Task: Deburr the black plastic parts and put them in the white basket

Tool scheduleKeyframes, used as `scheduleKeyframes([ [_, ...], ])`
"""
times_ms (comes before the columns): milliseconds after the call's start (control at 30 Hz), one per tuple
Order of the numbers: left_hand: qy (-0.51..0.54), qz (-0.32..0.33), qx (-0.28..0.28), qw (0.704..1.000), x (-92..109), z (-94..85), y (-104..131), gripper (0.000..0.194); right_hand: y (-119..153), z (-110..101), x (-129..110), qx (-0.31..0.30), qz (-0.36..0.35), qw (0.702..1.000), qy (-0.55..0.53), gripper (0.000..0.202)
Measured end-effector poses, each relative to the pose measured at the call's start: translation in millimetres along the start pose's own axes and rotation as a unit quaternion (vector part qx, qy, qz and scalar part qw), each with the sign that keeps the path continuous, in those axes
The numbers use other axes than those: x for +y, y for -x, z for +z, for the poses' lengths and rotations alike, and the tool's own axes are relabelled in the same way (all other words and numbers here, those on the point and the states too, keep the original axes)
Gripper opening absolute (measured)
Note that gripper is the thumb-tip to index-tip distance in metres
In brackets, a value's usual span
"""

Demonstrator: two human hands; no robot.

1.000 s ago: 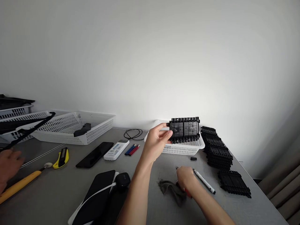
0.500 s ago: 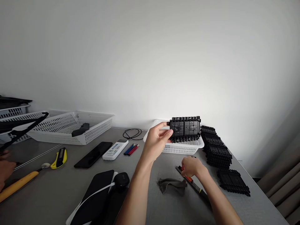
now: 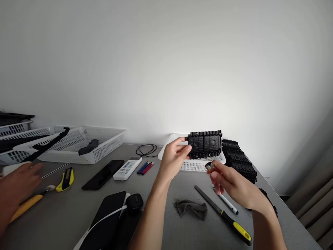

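My left hand (image 3: 173, 158) pinches a black ribbed plastic panel (image 3: 205, 144) by its left end, raised and facing me in front of a white basket (image 3: 194, 165). Just below the panel's right part, my right hand (image 3: 236, 184) is closed round a small lighter (image 3: 209, 167). Its metal top points left and a bit of orange shows; my fingers cover the body. Under my right hand lie a file (image 3: 210, 199) with a black and yellow handle and a white pen (image 3: 229, 203). A crumpled grey cloth (image 3: 191, 208) is left of the file.
Stacked black panels (image 3: 238, 159) line the right side, another partly behind my wrist. Left are two lighters (image 3: 145, 168), a white device (image 3: 127, 168), a black phone (image 3: 102, 174) and a yellow cutter (image 3: 65, 180). Another person's hand (image 3: 22, 184) is at far left, near baskets.
My right hand has lifted the lighter off the table up towards the panel, uncovering the file and pen. My left hand stays nearly still. The other person's hand has come further into view.
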State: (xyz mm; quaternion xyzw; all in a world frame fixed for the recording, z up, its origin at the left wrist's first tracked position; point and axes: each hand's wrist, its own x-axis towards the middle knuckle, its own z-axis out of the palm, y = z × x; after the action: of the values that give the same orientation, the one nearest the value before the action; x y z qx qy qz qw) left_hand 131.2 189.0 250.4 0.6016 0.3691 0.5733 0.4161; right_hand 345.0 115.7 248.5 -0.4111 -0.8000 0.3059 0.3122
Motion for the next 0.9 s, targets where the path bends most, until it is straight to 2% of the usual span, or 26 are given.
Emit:
scheduleKeyframes([
  [200, 0.012, 0.016, -0.018, 1.0, 6, 4.9, -1, 0.055, -19, -3, -8, 0.12, -0.039, 0.979, -0.159, 0.039],
  [333, 0.01, 0.021, -0.019, 1.0, 7, 8.4, -1, 0.053, -37, 10, -5, 0.074, -0.028, 0.957, -0.278, 0.049],
  [433, 0.01, 0.022, -0.028, 0.999, 4, 10.5, -2, 0.052, -48, 18, -2, 0.031, -0.007, 0.916, -0.401, 0.048],
  [533, 0.011, 0.024, -0.045, 0.999, 2, 11.8, -3, 0.05, -55, 21, -2, 0.009, 0.017, 0.88, -0.474, 0.046],
  [733, 0.046, 0.024, -0.1, 0.994, 4, 18.1, -3, 0.038, -59, 23, -4, -0.041, 0.07, 0.851, -0.518, 0.04],
  [900, 0.08, 0.014, -0.118, 0.99, 3, 20.9, -3, 0.041, -63, 27, -3, -0.038, 0.096, 0.838, -0.537, 0.041],
])
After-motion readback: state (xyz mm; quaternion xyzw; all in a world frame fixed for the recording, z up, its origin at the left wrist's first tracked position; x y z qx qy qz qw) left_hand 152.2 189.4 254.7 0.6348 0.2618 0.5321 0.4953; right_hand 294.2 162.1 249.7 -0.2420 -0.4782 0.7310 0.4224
